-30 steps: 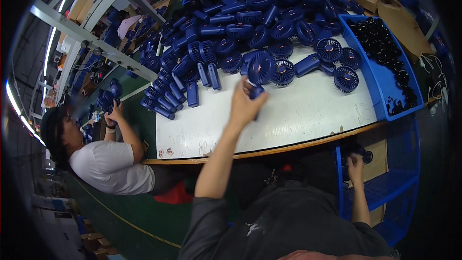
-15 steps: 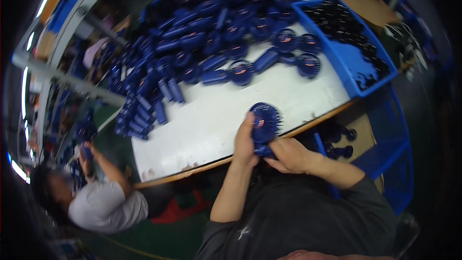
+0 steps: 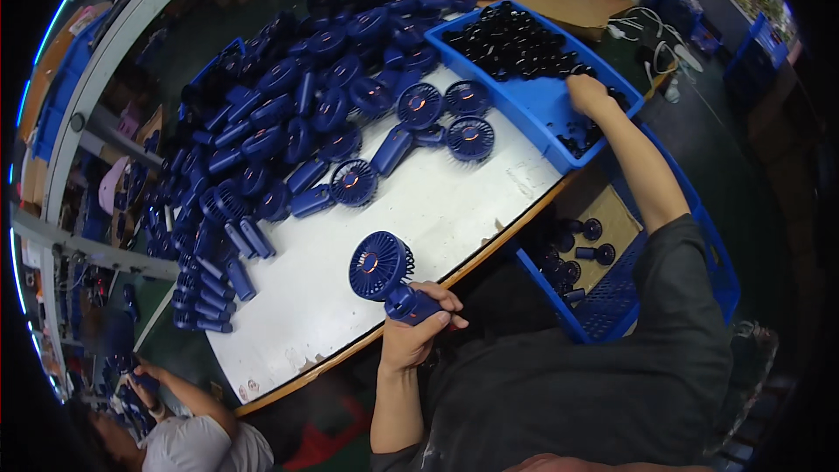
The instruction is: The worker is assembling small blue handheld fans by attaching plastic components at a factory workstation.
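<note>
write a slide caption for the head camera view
Left hand holds a blue fan by a white table while the right hand reaches into a blue bin of small black parts.

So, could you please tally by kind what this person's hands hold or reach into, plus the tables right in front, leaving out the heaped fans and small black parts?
Fan, blue, in the left hand: 1
Tray, blue, with the right hand reaching in: 1
Table, white-topped: 1
Total: 3
</note>
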Motion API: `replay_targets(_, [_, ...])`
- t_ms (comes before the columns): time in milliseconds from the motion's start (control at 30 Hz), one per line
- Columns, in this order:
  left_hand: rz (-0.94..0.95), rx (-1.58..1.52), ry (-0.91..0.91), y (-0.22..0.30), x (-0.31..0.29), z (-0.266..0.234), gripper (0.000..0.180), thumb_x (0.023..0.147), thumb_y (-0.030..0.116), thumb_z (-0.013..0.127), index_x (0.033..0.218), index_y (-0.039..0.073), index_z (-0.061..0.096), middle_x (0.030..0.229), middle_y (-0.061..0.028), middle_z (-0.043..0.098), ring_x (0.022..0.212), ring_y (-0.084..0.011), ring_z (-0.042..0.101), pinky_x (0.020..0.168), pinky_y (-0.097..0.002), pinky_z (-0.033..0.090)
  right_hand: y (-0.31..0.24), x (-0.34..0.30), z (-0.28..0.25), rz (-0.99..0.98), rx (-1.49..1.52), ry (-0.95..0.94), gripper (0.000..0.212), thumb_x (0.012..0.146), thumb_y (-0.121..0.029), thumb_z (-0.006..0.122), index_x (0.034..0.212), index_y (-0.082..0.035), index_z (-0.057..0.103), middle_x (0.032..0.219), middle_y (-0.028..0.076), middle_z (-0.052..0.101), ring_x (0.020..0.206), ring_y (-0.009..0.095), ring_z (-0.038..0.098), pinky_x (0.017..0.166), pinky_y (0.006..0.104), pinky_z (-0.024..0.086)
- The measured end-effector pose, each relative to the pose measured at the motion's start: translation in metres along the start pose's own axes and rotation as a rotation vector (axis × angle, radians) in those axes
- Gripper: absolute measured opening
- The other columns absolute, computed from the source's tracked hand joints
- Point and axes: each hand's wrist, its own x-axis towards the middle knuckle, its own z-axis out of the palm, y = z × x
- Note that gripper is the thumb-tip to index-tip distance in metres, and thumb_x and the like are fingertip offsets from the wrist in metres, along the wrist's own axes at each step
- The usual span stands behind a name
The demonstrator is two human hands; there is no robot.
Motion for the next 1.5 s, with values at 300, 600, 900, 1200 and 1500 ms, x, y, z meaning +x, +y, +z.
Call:
replay_targets(300, [-0.095, 0.134, 0.367, -0.001, 0.014, 0.006, 0.036, 0.088, 0.002, 0.068, 0.119, -0.005, 0.053, 0.097, -0.0142, 0.064, 0.086, -0.0209, 0.066, 0.064, -0.0313, 0.062, -0.090, -0.104, -0.064, -0.426, 1.358, 0.006, 0.042, 0.081, -0.002, 0.064, 0.123, -0.002, 0.060, 0.087, 0.001, 0.062, 0.075, 0.010, 0.060, 0.067, 0.0241, 0.050])
replay_targets(600, [0.011, -0.049, 0.390, 0.006, 0.011, -0.002, 0.037, 0.088, 0.002, 0.069, 0.120, -0.004, 0.053, 0.099, -0.0091, 0.062, 0.084, -0.0184, 0.066, 0.054, -0.0262, 0.057, -0.227, -0.275, -0.029, -0.888, 1.297, -0.049, 0.039, 0.083, 0.006, 0.069, 0.121, 0.000, 0.063, 0.103, 0.014, 0.062, 0.090, 0.022, 0.064, 0.078, 0.0297, 0.053])
replay_targets(900, [-0.156, 0.010, 0.098, 0.011, -0.002, 0.000, 0.036, 0.092, 0.021, 0.070, 0.117, 0.001, 0.055, 0.093, -0.0083, 0.061, 0.084, -0.0152, 0.063, 0.049, -0.0229, 0.054, -0.240, -0.250, -0.067, -1.207, 1.000, 0.159, 0.029, 0.085, -0.007, 0.068, 0.111, 0.004, 0.064, 0.098, 0.017, 0.064, 0.086, 0.034, 0.065, 0.075, 0.0404, 0.055])
replay_targets(1200, [-0.042, -0.068, 0.060, 0.003, -0.006, -0.013, 0.060, 0.097, 0.056, 0.051, 0.121, 0.001, 0.051, 0.098, -0.0115, 0.061, 0.088, -0.0174, 0.064, 0.055, -0.0276, 0.057, -0.255, -0.248, -0.074, -1.296, 0.906, 0.132, 0.037, 0.086, -0.015, 0.068, 0.119, -0.001, 0.062, 0.099, 0.015, 0.062, 0.088, 0.031, 0.063, 0.078, 0.0390, 0.053])
replay_targets(1500, [0.004, -0.097, 0.426, -0.018, 0.003, 0.002, 0.052, 0.103, 0.046, 0.036, 0.134, 0.005, 0.046, 0.130, -0.0104, 0.056, 0.123, -0.0213, 0.053, 0.106, -0.0386, 0.042, -0.261, -0.293, -0.053, -1.057, 0.856, 0.254, 0.066, 0.073, -0.020, 0.076, 0.132, -0.001, 0.052, 0.114, 0.017, 0.054, 0.098, 0.036, 0.055, 0.085, 0.0474, 0.047])
